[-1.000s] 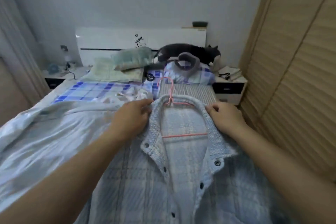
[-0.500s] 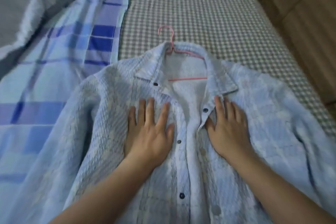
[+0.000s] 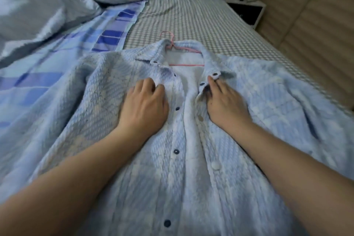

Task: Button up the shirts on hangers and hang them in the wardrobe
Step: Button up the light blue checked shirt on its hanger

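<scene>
Pinching plackets near the collar — left hand (image 3: 144,104) bunching shirt (image 3: 107,90) fabric, right hand (image 3: 223,101) gripping the edge. Risk: misaligned snaps, or tugging slides pink hanger (image 3: 173,47) out beyond the fingertips.

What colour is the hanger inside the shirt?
Pink: the hanger shows its hook and bar at the open collar of the pale blue shirt, in the head view.
</scene>
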Demonstrator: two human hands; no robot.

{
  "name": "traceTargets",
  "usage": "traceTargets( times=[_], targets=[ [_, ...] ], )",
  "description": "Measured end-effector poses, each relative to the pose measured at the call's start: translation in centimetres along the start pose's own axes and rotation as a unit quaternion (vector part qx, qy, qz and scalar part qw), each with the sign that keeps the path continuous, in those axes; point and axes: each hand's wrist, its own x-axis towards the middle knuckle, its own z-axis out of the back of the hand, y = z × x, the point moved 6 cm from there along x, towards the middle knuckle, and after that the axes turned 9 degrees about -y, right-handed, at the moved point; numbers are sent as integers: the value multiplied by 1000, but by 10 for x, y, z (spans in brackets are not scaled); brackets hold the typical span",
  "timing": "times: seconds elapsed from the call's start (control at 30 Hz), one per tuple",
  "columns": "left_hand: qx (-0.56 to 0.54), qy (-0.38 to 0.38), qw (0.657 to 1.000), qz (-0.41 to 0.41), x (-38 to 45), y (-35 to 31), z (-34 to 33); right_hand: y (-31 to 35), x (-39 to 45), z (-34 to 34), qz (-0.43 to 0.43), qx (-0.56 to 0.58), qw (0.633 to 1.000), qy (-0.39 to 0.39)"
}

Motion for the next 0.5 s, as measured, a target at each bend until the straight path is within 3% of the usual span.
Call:
traceTargets(
  times=[0.1, 0.17, 0.23, 0.33, 0.4, 0.5],
  targets=[
    [-39, 71, 995, 63, -21, -23, 45, 7, -18, 20, -51, 51, 993, 95],
    [-65, 137, 983, 102, -51, -47, 66, 19, -47, 44, -57, 106, 986, 113],
    [-48, 161, 982, 87, -89, -68, 83, 30, -94, 60, -25, 127, 984, 122],
    [-5, 174, 982, 77, -145, -73, 94, 35, -181, 67, 52, 28, 984, 169],
    [-7, 187, 980, 67, -168, -73, 101, 28, -213, 64, 48, 1, 985, 166],
    [-18, 169, 983, 64, -175, -78, 126, 21, -223, 80, -16, 21, 997, 69]
  ],
)
